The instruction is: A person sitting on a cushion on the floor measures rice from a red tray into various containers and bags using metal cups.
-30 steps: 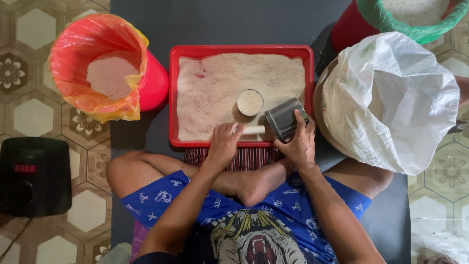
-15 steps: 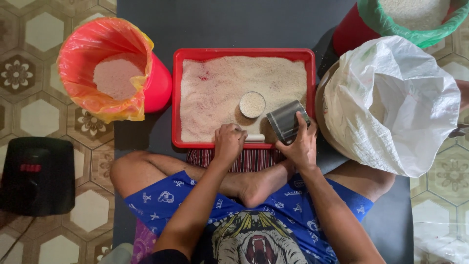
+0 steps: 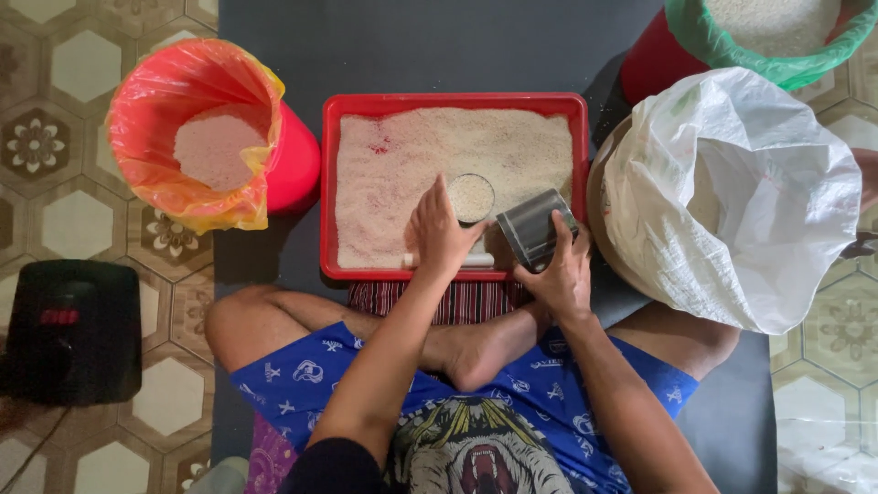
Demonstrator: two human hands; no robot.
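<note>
The left hand (image 3: 441, 230) lies over the near edge of the red tray (image 3: 455, 100), fingers stretched toward a small round cup (image 3: 472, 197) filled level with rice. The fingertips touch or nearly touch the cup's rim; whether they grip it cannot be told, since the back of the hand hides the palm side. A pale stick-like piece (image 3: 478, 260) shows under the hand along the tray's near wall, its left part covered by the wrist, and what it is stays unclear. The right hand (image 3: 560, 274) is closed around a grey metal scoop (image 3: 533, 227), held tilted over the tray's near right corner; the fingers wrap its lower end and hide it, and its inside is too dark to read.

The tray sits on a dark mat (image 3: 412, 46) and holds a shallow layer of white rice (image 3: 457, 151), with faint reddish patches where the bottom shows through. The person's crossed legs and a striped cloth (image 3: 476, 300) lie just below it.

To the left stands a red bucket (image 3: 291, 165) lined with an orange bag, part full of rice. To the right a large white sack (image 3: 741, 201) slumps open, its contents hidden by its folds. Behind it a second red bucket with a green liner (image 3: 722, 46) is cut off by the top edge. A black device (image 3: 73, 334) with a dim red display sits on the patterned tile floor (image 3: 55, 210) at far left.
</note>
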